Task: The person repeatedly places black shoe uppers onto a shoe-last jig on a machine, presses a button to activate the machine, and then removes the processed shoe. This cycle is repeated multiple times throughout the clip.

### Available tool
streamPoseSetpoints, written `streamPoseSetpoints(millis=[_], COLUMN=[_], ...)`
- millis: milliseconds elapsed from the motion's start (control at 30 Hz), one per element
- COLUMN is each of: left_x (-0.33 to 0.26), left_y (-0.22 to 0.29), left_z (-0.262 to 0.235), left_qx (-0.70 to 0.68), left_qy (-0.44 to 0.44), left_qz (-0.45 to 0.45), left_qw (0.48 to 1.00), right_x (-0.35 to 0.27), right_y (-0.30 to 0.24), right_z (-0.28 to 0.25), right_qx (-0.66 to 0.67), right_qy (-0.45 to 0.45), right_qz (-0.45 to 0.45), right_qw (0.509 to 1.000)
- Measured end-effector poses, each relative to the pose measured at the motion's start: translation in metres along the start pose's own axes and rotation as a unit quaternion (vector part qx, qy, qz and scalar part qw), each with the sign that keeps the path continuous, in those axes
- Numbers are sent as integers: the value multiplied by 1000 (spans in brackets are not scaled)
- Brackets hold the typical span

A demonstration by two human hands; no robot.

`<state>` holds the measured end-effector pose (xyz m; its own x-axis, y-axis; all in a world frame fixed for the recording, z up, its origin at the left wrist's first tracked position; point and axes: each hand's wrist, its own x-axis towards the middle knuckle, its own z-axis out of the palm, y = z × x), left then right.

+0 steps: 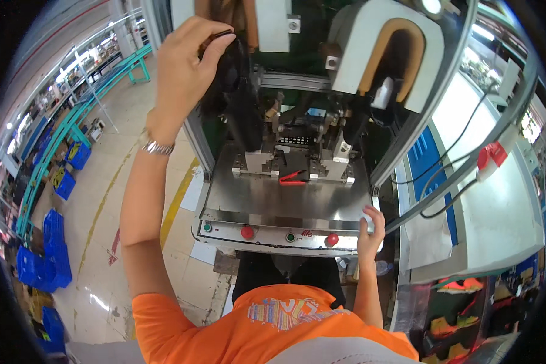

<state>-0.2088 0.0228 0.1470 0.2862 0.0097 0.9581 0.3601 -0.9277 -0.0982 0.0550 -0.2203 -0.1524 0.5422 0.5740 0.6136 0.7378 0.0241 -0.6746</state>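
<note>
Head view: your left hand (185, 60) is raised at the upper left of the machine, its thumb and fingers narrowed in a pinch on the dark upper edge of the black piece (239, 109). The black piece is elongated and dull-surfaced, and stands above the blocky left metal bracket (258, 162). Your right hand (371, 235) is at the right front corner of the smooth, reflective steel plate (285, 206), fingers curved and loosely parted; you cannot tell whether they touch it. On the plate, between the left and right brackets, lies a slim red V-shaped item (293, 178). Round red and green buttons line the pale front panel (267, 239). At the upper right, a rounded white housing (355, 54) surrounds a tan, U-shaped lining (417, 48). A metal-link watch (158, 147) circles your left wrist.
</note>
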Motion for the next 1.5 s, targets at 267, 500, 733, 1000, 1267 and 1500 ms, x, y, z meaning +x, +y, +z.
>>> streamPoseSetpoints(millis=[267, 500, 733, 1000, 1267, 1500], left_x=[11, -9, -21, -69, -204, -245], left_y=[155, 309, 349, 323, 233, 216], left_z=[46, 133, 149, 178, 173, 166], left_qx=[-41, -407, -556, -517, -451, -470], left_qy=[-305, -234, -225, -377, -529, -583], left_qz=[-60, 131, 76, -54, -252, -392], left_qw=[950, 873, 796, 766, 674, 535], right_x=[8, -42, -95, -149, -282, -385], right_y=[-119, -82, -27, 212, 249, 339], right_z=[0, -85, -239, -465, -413, -471], right_qx=[361, 369, 423, 110, 10, 383], right_qy=[-172, 133, 499, 687, 785, 776], right_qz=[-58, 174, 299, 397, 574, 310], right_qw=[915, 903, 695, 598, 234, 394])
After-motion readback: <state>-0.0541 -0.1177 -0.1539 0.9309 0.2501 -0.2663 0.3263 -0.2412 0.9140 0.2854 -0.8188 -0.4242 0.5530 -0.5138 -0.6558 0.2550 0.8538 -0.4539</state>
